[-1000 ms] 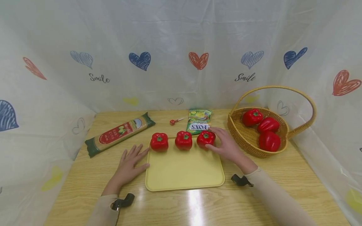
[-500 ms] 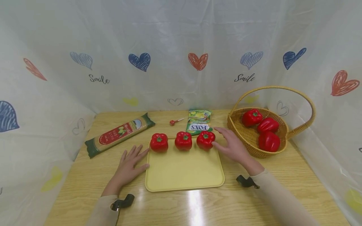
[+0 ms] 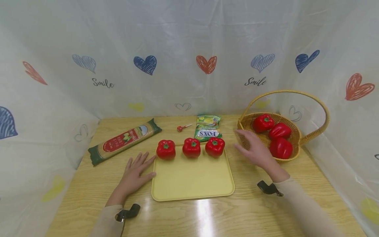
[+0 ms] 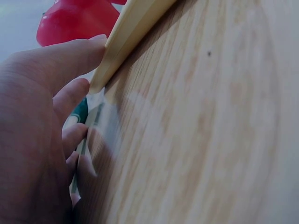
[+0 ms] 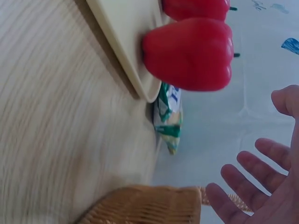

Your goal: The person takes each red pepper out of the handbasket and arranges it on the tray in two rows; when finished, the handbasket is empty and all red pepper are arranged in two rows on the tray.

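Three red bell peppers stand in a row along the far side of a yellow tray (image 3: pixel 192 184): a left pepper (image 3: pixel 166 150), a middle pepper (image 3: pixel 191 148) and a right pepper (image 3: pixel 214 147). My left hand (image 3: pixel 137 172) lies with spread fingers at the tray's left edge; in the left wrist view its thumb (image 4: pixel 79 58) touches the rim. My right hand (image 3: pixel 257 151), holding nothing, hovers between the tray and a wicker basket (image 3: pixel 254 152), partly covering the basket's near-left side. Inside the basket are three more red peppers (image 3: pixel 279 131). The right wrist view shows that hand's fingers (image 5: pixel 247 186) apart and relaxed.
A spaghetti pack (image 3: pixel 125 141) lies slanted at the back left. Behind the tray are a red lollipop (image 3: pixel 180 128) and a green FOX'S candy bag (image 3: pixel 208 128). The basket's tall handle (image 3: pixel 327 115) arches up at the right. A printed curtain (image 3: pixel 177 89) encloses the table.
My right hand has let go of the right pepper on the tray and moved right toward the basket. The left hand and the peppers stay in place.
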`<action>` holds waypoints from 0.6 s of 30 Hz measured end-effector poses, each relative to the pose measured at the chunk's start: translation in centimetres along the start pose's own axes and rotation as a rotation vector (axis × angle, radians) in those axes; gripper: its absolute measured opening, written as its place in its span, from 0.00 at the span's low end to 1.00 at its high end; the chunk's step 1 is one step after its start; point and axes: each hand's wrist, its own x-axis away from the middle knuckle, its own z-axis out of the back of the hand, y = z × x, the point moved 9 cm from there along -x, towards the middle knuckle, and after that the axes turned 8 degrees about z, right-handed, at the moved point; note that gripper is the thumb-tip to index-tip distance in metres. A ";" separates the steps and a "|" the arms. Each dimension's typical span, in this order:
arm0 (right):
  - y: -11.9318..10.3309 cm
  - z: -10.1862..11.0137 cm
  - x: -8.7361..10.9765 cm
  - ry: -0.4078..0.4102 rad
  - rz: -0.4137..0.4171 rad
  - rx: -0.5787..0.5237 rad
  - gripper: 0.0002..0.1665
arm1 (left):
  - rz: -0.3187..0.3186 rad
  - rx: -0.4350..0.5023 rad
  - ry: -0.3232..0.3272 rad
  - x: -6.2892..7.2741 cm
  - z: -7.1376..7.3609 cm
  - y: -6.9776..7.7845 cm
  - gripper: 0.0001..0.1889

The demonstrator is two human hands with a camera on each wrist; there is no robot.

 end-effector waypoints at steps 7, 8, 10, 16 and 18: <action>1.3 2.4 0.0 0.031 -0.052 0.059 0.34 | -0.012 0.003 0.019 0.1 0.1 0.2 0.34; 1.5 2.7 -0.1 0.036 -0.051 0.062 0.33 | -0.010 0.005 0.018 0.1 0.1 0.2 0.34; 1.8 3.2 -0.1 0.039 -0.054 0.067 0.33 | -0.002 0.006 0.011 0.1 0.1 0.1 0.35; 2.7 4.7 -0.5 0.036 -0.059 0.083 0.32 | 0.008 0.004 -0.005 0.1 0.0 0.1 0.35; 2.8 5.1 -0.6 0.035 -0.068 0.086 0.32 | 0.005 0.008 -0.003 0.1 0.1 0.2 0.35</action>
